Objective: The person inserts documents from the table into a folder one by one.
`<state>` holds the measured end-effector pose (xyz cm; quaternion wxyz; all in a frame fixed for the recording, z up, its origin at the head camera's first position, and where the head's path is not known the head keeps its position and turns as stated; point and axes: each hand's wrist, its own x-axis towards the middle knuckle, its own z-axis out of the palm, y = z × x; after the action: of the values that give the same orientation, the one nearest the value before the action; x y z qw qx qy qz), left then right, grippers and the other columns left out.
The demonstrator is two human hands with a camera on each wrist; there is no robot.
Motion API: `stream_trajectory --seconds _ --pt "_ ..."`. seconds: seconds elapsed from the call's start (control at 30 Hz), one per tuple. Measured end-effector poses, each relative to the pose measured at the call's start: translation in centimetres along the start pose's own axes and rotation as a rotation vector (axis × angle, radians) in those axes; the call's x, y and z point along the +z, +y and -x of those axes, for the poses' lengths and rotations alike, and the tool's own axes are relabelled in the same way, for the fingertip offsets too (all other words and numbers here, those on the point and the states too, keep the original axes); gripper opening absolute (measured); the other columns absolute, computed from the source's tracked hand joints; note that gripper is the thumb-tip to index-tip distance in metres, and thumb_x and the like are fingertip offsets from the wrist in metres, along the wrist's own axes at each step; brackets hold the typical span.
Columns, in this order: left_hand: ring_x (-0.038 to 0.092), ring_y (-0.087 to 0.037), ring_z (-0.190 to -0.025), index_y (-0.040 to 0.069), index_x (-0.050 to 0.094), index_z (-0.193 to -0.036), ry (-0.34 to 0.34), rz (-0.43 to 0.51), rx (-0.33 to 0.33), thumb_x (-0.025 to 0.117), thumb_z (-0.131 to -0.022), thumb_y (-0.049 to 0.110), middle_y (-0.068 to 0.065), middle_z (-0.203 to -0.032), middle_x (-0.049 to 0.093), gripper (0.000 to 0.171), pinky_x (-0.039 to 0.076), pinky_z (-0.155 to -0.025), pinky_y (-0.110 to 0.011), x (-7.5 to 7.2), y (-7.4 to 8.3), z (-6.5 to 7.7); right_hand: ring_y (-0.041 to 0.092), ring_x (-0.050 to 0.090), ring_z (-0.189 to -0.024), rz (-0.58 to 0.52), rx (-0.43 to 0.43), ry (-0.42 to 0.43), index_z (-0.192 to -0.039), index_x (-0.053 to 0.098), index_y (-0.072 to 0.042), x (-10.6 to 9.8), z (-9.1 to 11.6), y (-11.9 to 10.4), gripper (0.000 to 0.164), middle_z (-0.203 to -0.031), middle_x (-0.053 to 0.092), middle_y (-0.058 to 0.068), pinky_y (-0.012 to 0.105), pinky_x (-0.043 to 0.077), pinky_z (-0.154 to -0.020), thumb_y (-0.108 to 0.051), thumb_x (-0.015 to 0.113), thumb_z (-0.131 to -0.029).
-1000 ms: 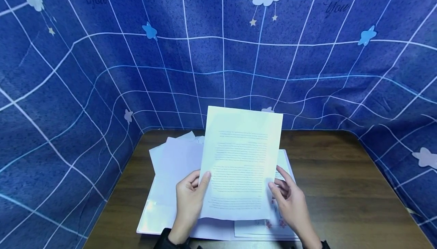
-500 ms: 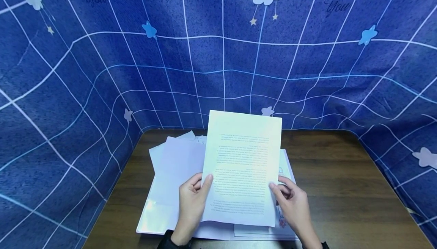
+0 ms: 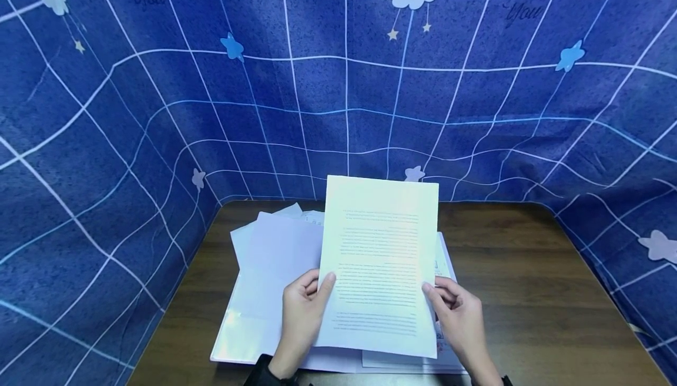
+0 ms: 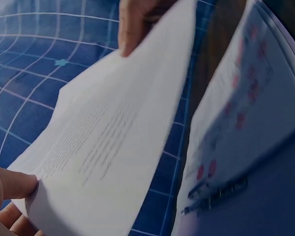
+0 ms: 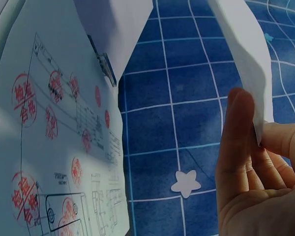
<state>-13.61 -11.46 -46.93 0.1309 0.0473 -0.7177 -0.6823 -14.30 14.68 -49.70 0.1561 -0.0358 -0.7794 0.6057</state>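
My left hand (image 3: 304,315) pinches the left edge of a white printed sheet of paper (image 3: 378,257), its thumb on the front face. On the opposite edge, my right hand (image 3: 461,318) pinches it the same way. The paper is raised above an open white folder (image 3: 233,339) and tilted, with lines of text facing me. From the left wrist, the sheet (image 4: 113,128) bows slightly between both hands. In the right wrist view, thumb and fingers (image 5: 236,128) meet at the paper's edge. Much of the folder's middle is hidden behind the sheet.
A stamped drawing page (image 5: 64,147) with red marks lies in the folder beside a metal clip (image 5: 105,66). Pale loose sheets (image 3: 280,251) fan out on the left. The brown wooden table (image 3: 529,292) is backed by a blue gridded cloth (image 3: 317,80).
Both hands have shifted a little to the right with the sheet, and it has come slightly lower and nearer. Neither hand has let go. The folder beneath has not moved.
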Motion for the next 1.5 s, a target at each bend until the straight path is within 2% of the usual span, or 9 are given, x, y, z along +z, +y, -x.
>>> stream_trajectory --seconds 0.3,0.47,0.6,0.73,0.8,0.93,1.13,1.33,1.5 --pt "0.074 -0.010 -0.074 0.003 0.077 -0.106 -0.021 -0.230 0.149 0.074 -0.096 0.015 -0.004 -0.087 0.078 0.016 0.060 -0.068 -0.023 0.1 -1.2 -0.1 0.009 0.065 -0.063 0.058 0.049 0.057 -0.104 0.077 0.000 -1.5 -0.8 0.5 0.016 -0.087 0.078 0.011 0.021 0.048 -0.052 -0.012 0.076 -0.094" --pt "0.071 -0.008 -0.075 0.009 0.078 -0.109 -0.059 -0.383 0.237 0.073 -0.097 0.014 0.001 -0.091 0.077 0.014 0.058 -0.065 -0.022 0.0 -1.9 0.1 0.009 0.068 -0.067 0.134 0.087 0.090 -0.109 0.076 -0.001 -2.9 -1.4 0.8 0.021 -0.091 0.078 0.012 0.021 0.051 -0.056 -0.018 0.073 -0.097" --pt "0.074 -0.013 -0.081 0.009 0.077 -0.112 -0.121 -0.554 0.349 0.075 -0.094 0.012 -0.004 -0.102 0.078 0.018 0.060 -0.069 -0.026 0.0 -2.6 0.5 0.009 0.069 -0.067 0.160 0.097 0.116 -0.111 0.076 -0.001 -3.9 -1.8 1.3 0.022 -0.092 0.078 0.013 0.022 0.052 -0.055 -0.018 0.073 -0.098" --pt "0.073 -0.024 -0.100 0.008 0.075 -0.114 -0.178 -0.734 0.461 0.080 -0.089 0.014 -0.009 -0.114 0.075 0.026 0.061 -0.080 -0.039 0.1 -3.5 1.2 0.009 0.069 -0.066 0.165 0.114 0.139 -0.112 0.076 -0.001 -4.5 -2.1 1.9 0.023 -0.092 0.078 0.014 0.022 0.053 -0.055 -0.018 0.073 -0.097" --pt "0.070 -0.030 -0.109 0.009 0.075 -0.115 -0.203 -0.804 0.487 0.081 -0.087 0.016 -0.012 -0.119 0.072 0.029 0.060 -0.084 -0.045 0.2 -4.0 1.5 0.008 0.069 -0.066 0.169 0.132 0.139 -0.113 0.076 0.000 -4.7 -2.1 2.1 0.026 -0.093 0.078 0.014 0.022 0.053 -0.055 -0.021 0.073 -0.097" --pt "0.063 -0.040 -0.119 0.009 0.075 -0.115 -0.269 -0.889 0.491 0.083 -0.085 0.016 -0.021 -0.128 0.066 0.032 0.056 -0.093 -0.053 0.4 -4.9 2.0 0.008 0.067 -0.066 0.184 0.156 0.135 -0.115 0.075 0.001 -5.2 -2.2 2.6 0.031 -0.092 0.078 0.012 0.022 0.051 -0.054 -0.024 0.073 -0.097" --pt "0.050 -0.055 -0.130 0.010 0.076 -0.116 -0.359 -1.026 0.490 0.085 -0.082 0.020 -0.028 -0.138 0.058 0.037 0.038 -0.104 -0.072 0.5 -5.8 2.6 0.008 0.066 -0.063 0.206 0.165 0.149 -0.113 0.075 0.001 -6.2 -2.4 3.4 0.027 -0.090 0.078 0.011 0.022 0.051 -0.053 -0.021 0.074 -0.097" --pt "0.036 -0.061 -0.138 0.015 0.075 -0.121 -0.424 -1.106 0.408 0.088 -0.077 0.030 -0.032 -0.147 0.049 0.048 0.024 -0.106 -0.080 0.4 -6.2 3.2 0.007 0.066 -0.063 0.240 0.170 0.146 -0.113 0.075 0.002 -7.2 -2.6 4.1 0.029 -0.087 0.078 0.009 0.021 0.050 -0.053 -0.022 0.074 -0.097" --pt "0.031 -0.062 -0.140 0.018 0.073 -0.126 -0.450 -1.145 0.366 0.089 -0.074 0.038 -0.031 -0.151 0.045 0.058 0.020 -0.106 -0.082 0.3 -6.5 3.6 0.006 0.065 -0.062 0.251 0.187 0.147 -0.112 0.075 0.002 -8.1 -2.7 4.6 0.029 -0.085 0.078 0.007 0.021 0.049 -0.052 -0.022 0.075 -0.096"
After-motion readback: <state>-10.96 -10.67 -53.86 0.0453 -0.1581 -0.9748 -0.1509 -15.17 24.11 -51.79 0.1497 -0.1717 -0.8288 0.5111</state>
